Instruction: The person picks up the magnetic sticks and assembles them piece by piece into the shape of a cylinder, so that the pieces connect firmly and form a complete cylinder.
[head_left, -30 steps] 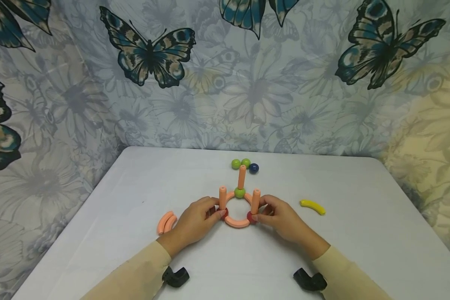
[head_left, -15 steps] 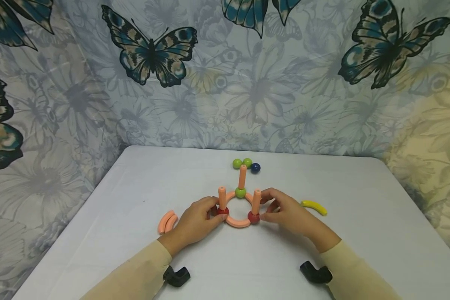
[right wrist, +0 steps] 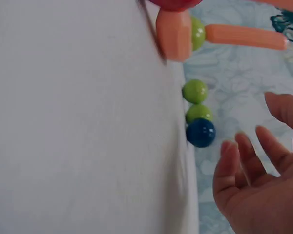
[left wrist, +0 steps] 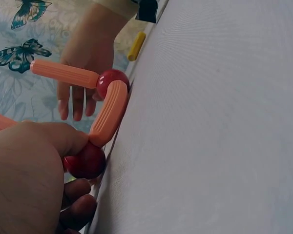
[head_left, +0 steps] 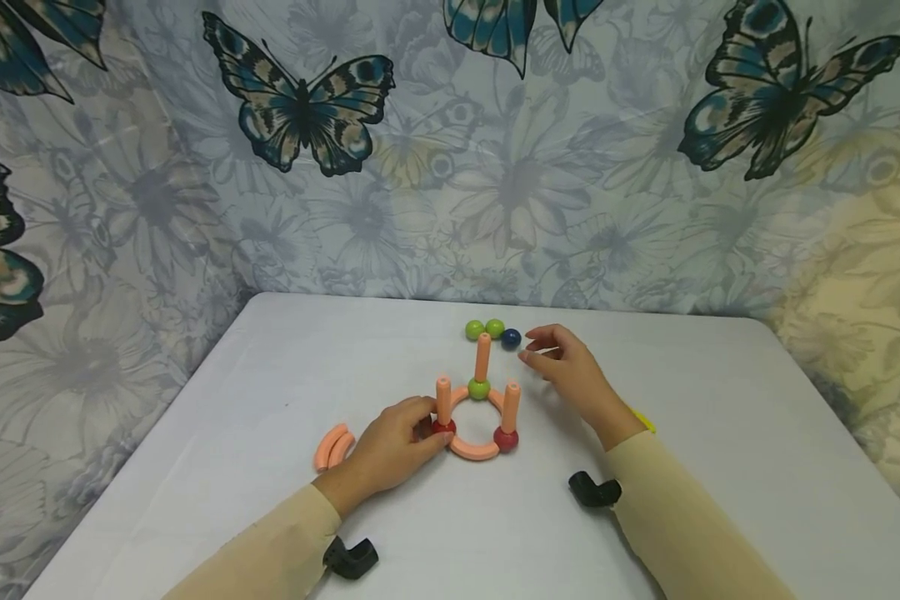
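An orange ring [head_left: 474, 451] of curved rods lies mid-table, joined by two red balls and a green ball [head_left: 479, 389]. An orange straight rod stands upright on each ball. My left hand [head_left: 390, 442] pinches the left red ball [left wrist: 86, 161] between thumb and fingers. The right red ball [head_left: 506, 440] has no hand on it. Beyond the ring, my right hand [head_left: 570, 367] hovers with loosely bent fingers, just right of a navy ball [head_left: 511, 338] and apart from it. Two loose green balls [right wrist: 195, 91] sit beside the navy one.
Two orange curved rods [head_left: 333, 447] lie left of my left hand. A yellow curved rod [left wrist: 136, 46] is mostly covered by my right forearm in the head view. Behind the white table [head_left: 345, 333] hangs a butterfly-patterned cloth [head_left: 510, 192].
My right hand has let go of the right red ball and moved away from me, towards the navy ball. My left hand keeps its hold on the left red ball.
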Demonstrator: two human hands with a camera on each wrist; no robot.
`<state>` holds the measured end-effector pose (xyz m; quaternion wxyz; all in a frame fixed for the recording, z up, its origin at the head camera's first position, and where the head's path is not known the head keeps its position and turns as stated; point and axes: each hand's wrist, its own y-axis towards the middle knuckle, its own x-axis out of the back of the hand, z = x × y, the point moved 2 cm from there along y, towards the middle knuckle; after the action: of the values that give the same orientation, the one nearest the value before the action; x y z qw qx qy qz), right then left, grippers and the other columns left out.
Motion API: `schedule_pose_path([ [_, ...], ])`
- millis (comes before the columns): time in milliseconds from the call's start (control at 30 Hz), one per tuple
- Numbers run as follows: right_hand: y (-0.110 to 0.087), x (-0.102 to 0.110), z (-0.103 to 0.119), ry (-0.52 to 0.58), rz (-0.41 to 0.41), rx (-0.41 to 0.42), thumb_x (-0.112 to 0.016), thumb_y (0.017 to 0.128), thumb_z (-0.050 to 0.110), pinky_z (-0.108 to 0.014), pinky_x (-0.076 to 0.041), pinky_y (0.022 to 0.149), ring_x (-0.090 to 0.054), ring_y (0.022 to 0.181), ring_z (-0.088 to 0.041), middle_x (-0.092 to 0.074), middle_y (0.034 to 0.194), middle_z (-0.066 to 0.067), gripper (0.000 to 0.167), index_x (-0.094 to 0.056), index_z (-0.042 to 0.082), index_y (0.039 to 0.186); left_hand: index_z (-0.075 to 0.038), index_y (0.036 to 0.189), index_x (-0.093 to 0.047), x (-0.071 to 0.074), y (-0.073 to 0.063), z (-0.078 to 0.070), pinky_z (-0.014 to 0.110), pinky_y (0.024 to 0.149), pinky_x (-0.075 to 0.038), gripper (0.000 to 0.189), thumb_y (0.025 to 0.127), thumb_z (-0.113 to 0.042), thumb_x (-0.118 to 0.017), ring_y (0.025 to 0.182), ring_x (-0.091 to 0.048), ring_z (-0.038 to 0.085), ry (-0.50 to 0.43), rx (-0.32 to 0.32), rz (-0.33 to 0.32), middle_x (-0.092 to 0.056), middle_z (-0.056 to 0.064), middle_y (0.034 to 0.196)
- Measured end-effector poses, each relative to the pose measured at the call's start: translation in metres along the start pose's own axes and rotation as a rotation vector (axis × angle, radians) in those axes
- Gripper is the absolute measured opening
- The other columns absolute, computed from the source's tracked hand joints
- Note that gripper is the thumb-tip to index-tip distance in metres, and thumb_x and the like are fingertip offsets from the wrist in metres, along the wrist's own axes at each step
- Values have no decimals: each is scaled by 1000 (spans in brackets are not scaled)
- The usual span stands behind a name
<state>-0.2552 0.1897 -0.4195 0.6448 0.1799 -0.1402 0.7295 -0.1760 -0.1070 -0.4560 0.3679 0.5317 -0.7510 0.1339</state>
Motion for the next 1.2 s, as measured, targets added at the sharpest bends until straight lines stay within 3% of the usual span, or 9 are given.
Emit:
schedule_pose_path([
  [300,49,-13,-13,33,-41,-123,-74,106,33,-47,-53,94,-55,130,-35,-53,148,-17,59,-50,5,152,-30,116,-71,1,0,3,33,70,-53,17,101,-25,-80,82,-60,7,-20,-14,-22,-62,-17,95],
  [567,71,-25,-18,-126,-29,-89,-78,104,24,-52,-51,105,-55,135,-39,-56,145,-21,56,-52,1,148,-31,111,-71,1,0,3,32,68,-52,16,100,-25,-81,80,-60,7,-21,-35,-35,-63,-16,93],
  [700,73,-29,-18,-200,-23,-69,-77,104,19,-52,-49,107,-57,131,-39,-60,140,-21,47,-56,1,142,-31,111,-72,1,0,4,32,69,-52,16,100,-24,-81,80,-60,7,-23,-36,-41,-63,-16,94],
  [800,69,-27,-21,-194,-35,-76,-75,105,21,-53,-49,107,-57,131,-39,-60,140,-21,45,-58,2,142,-31,112,-72,1,0,4,32,68,-52,16,100,-25,-80,79,-60,7,-20,-34,-40,-63,-17,94],
  [933,60,-22,-29,-94,-77,-96,-73,107,25,-49,-52,100,-60,127,-36,-58,141,-20,46,-58,4,145,-31,113,-72,-1,0,4,32,68,-52,16,101,-25,-80,79,-60,6,-15,-35,-33,-64,-18,95],
  [1100,49,-15,-28,36,-121,-95,-73,107,27,-41,-53,88,-62,109,-31,-58,140,-18,44,-60,5,143,-29,115,-72,-1,0,4,32,68,-53,18,100,-24,-81,80,-61,5,-10,-42,-39,-65,-18,97],
  [1200,45,-10,-20,77,-119,-72,-74,107,30,-40,-53,90,-62,108,-29,-58,139,-16,45,-61,5,142,-29,114,-72,0,0,4,32,68,-53,17,100,-25,-81,79,-61,6,-2,-43,-44,-65,-18,96],
])
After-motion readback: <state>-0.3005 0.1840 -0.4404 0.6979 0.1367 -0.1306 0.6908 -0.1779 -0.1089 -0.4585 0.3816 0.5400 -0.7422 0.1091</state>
